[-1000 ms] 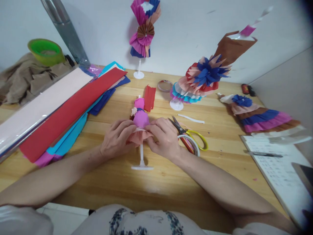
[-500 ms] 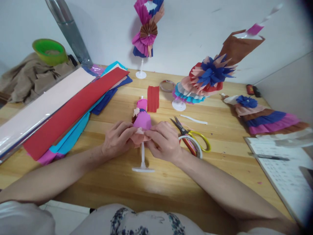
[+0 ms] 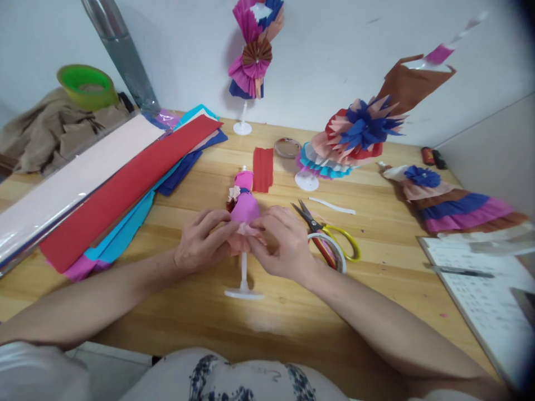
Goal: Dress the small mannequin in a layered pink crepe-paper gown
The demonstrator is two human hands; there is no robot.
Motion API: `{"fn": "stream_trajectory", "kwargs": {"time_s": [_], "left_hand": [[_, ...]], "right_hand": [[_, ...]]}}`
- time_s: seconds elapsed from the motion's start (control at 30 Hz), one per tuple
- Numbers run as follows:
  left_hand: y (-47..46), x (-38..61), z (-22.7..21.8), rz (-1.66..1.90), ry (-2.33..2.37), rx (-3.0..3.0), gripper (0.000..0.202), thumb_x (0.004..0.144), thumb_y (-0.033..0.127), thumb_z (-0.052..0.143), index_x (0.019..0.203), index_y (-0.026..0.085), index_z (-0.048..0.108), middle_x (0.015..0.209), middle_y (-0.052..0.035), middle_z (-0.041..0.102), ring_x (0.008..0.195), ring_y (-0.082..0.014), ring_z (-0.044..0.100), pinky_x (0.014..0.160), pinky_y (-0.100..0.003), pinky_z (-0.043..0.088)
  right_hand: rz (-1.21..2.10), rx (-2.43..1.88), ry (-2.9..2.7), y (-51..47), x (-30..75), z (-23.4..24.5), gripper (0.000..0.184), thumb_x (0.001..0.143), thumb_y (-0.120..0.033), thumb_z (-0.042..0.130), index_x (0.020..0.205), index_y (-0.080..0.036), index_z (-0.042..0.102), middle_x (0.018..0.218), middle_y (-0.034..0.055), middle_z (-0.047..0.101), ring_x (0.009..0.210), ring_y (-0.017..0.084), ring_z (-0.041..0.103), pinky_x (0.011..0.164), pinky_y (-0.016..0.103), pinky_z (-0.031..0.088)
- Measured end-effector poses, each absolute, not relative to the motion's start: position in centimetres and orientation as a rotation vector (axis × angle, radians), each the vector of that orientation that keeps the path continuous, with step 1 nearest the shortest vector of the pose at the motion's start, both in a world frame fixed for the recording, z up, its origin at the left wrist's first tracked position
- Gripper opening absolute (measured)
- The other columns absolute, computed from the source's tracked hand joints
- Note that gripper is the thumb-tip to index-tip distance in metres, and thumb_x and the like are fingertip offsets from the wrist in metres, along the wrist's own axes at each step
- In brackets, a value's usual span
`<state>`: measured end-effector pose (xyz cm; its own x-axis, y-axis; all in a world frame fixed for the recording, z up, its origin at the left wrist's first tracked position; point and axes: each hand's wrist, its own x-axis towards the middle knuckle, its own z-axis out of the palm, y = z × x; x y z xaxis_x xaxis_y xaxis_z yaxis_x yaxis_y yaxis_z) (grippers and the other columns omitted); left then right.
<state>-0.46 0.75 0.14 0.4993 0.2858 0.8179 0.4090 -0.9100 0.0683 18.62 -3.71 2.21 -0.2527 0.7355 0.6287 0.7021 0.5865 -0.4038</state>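
A small dress form point(image 3: 245, 207) wrapped in pink and purple crepe paper leans away from me on a white stand point(image 3: 244, 278). A pale flower point(image 3: 233, 193) sits at its waist, beside a dark blue band. Round its lower edge runs a peach crepe paper strip point(image 3: 238, 243). My left hand point(image 3: 204, 236) pinches the strip's left side, fingertips against the skirt. From the right, my right hand point(image 3: 284, 239) grips the same strip between thumb and fingers. The fingers hide part of the strip.
Scissors point(image 3: 313, 221) and a tape roll point(image 3: 340, 253) lie right of my right hand. Behind are a red paper piece point(image 3: 263, 170) and decorated forms point(image 3: 307, 180). Folded crepe paper point(image 3: 125, 186) lies left, a notebook point(image 3: 463, 301) with a pen right.
My right hand's fingers have shifted slightly on the peach strip, and more of its right end shows bunched between them. My left fingers have moved a little along the edge.
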Motion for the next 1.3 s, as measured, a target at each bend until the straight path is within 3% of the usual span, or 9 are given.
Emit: {"fn": "stream_trajectory", "kwargs": {"time_s": [0.1, 0.27, 0.57, 0.9, 1.0, 1.17, 1.3], "left_hand": [[0.8, -0.3, 0.3, -1.370, -0.591, -2.637, 0.016, 0.082, 0.012, 0.057, 0.097, 0.018, 0.057, 0.083, -0.0073, 0.063, 0.074, -0.0158, 0.058, 0.066, -0.027, 0.052], [0.7, -0.3, 0.3, -1.372, -0.588, -2.650, 0.015, 0.080, 0.012, 0.060, 0.094, 0.017, 0.057, 0.079, -0.0068, 0.062, 0.072, -0.0160, 0.057, 0.065, -0.027, 0.052], [0.7, -0.3, 0.2, -1.362, -0.637, -2.626, 0.016, 0.080, 0.009, 0.055, 0.093, 0.018, 0.055, 0.080, -0.0065, 0.063, 0.071, -0.0159, 0.057, 0.064, -0.027, 0.051], [0.9, -0.4, 0.0, -1.300, -0.695, -2.598, 0.021, 0.082, 0.032, 0.064, 0.097, 0.020, 0.057, 0.083, -0.0059, 0.064, 0.073, -0.0166, 0.061, 0.067, -0.027, 0.051], [1.1, -0.4, -0.3, -1.349, -0.701, -2.597, 0.018, 0.081, 0.025, 0.063, 0.097, 0.019, 0.057, 0.086, -0.0070, 0.064, 0.076, -0.0170, 0.062, 0.068, -0.027, 0.052], [1.4, -0.4, -1.0, -1.406, -0.772, -2.576, 0.017, 0.082, 0.014, 0.055, 0.096, 0.020, 0.060, 0.088, -0.0066, 0.066, 0.077, -0.0158, 0.063, 0.070, -0.026, 0.053], [1.5, -0.4, -1.3, -1.439, -0.804, -2.586, 0.017, 0.082, 0.012, 0.053, 0.094, 0.019, 0.061, 0.089, -0.0064, 0.066, 0.080, -0.0158, 0.064, 0.070, -0.026, 0.053]], "right_hand": [[-0.039, -1.206, -2.067, -3.7, 18.1, 2.2, 0.008, 0.080, -0.024, 0.058, 0.076, -0.017, 0.057, 0.072, 0.0060, 0.060, 0.070, 0.019, 0.053, 0.063, 0.033, 0.040], [-0.236, -1.193, -2.070, -3.7, 18.2, 2.4, 0.016, 0.076, -0.012, 0.052, 0.062, -0.020, 0.050, 0.060, 0.0015, 0.052, 0.059, 0.016, 0.043, 0.057, 0.031, 0.030], [-0.350, -1.199, -2.151, -3.8, 18.3, 3.0, 0.021, 0.075, -0.011, 0.051, 0.057, -0.020, 0.048, 0.057, 0.0012, 0.050, 0.059, 0.016, 0.041, 0.056, 0.031, 0.028], [-0.215, -1.148, -2.235, -4.1, 18.4, 3.8, 0.024, 0.084, -0.022, 0.053, 0.060, -0.018, 0.053, 0.057, 0.0011, 0.055, 0.056, 0.014, 0.046, 0.056, 0.029, 0.030], [-0.213, -1.194, -2.251, -4.0, 18.9, 4.3, 0.028, 0.088, -0.026, 0.051, 0.061, -0.017, 0.055, 0.057, 0.0011, 0.056, 0.054, 0.013, 0.046, 0.056, 0.029, 0.029], [-0.115, -1.339, -2.303, -4.4, 19.7, 4.4, 0.013, 0.085, -0.023, 0.055, 0.076, -0.016, 0.060, 0.068, 0.0035, 0.061, 0.062, 0.016, 0.053, 0.057, 0.028, 0.032], [-0.028, -1.359, -2.285, -5.1, 19.4, 3.5, 0.009, 0.084, -0.020, 0.054, 0.077, -0.016, 0.059, 0.072, 0.0042, 0.062, 0.065, 0.016, 0.054, 0.060, 0.027, 0.036]]}}
